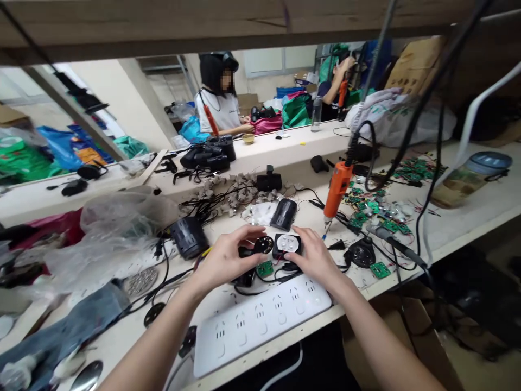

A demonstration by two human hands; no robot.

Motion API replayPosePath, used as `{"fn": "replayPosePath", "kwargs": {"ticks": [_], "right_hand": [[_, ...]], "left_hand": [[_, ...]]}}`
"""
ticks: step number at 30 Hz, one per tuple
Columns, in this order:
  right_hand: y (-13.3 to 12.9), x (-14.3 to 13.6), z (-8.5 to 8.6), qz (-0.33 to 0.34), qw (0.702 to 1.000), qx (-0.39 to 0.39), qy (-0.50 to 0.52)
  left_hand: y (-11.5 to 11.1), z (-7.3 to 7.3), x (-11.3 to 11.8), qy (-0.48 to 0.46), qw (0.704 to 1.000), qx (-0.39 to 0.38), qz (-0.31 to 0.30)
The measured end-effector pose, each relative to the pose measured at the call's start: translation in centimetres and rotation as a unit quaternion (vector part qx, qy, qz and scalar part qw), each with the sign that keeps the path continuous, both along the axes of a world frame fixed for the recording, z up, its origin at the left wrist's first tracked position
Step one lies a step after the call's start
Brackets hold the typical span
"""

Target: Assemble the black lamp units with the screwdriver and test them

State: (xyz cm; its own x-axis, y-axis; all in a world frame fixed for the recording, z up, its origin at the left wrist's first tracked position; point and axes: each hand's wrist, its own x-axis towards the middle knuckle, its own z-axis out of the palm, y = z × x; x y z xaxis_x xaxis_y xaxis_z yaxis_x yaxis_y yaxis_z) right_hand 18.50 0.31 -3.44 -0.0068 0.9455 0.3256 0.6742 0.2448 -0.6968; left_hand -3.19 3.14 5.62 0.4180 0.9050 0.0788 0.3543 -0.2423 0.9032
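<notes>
My left hand (232, 255) is closed on a round black part (264, 245) with small light dots on its face. Beside it, my right hand (311, 251) grips a black housing (279, 253) whose face carries a pale plate (287, 244). The two parts are close together over the bench. A green circuit board (265, 268) lies just below them, among black cords. Behind the hands rests a curved black casing (284, 214). An orange electric screwdriver (337, 190) hangs tip down to the right of my right hand.
A white power strip (260, 320) lies along the front edge. A soldering iron (393, 241) and loose circuit boards (380, 270) are at right, near a bottle (468, 179). Another black casing (189, 238) stands left. Cables hang at right; two people (222, 103) work across the bench.
</notes>
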Motion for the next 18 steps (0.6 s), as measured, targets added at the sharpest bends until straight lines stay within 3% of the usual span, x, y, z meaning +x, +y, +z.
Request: {"fn": "replayPosePath", "kwargs": {"ticks": [3,6,18], "right_hand": [[0.1,-0.5,0.0,0.011,1.0,-0.002,-0.016],[-0.1,-0.8,0.3,0.006,1.0,0.001,-0.012],[-0.3,-0.8,0.3,0.001,1.0,-0.003,0.03]], "left_hand": [[2.3,-1.7,2.9,-0.081,0.992,-0.091,-0.026],[3.6,-3.1,4.3,-0.106,0.984,-0.141,-0.03],[3.6,-5.0,5.1,-0.16,0.965,-0.207,0.001]]}}
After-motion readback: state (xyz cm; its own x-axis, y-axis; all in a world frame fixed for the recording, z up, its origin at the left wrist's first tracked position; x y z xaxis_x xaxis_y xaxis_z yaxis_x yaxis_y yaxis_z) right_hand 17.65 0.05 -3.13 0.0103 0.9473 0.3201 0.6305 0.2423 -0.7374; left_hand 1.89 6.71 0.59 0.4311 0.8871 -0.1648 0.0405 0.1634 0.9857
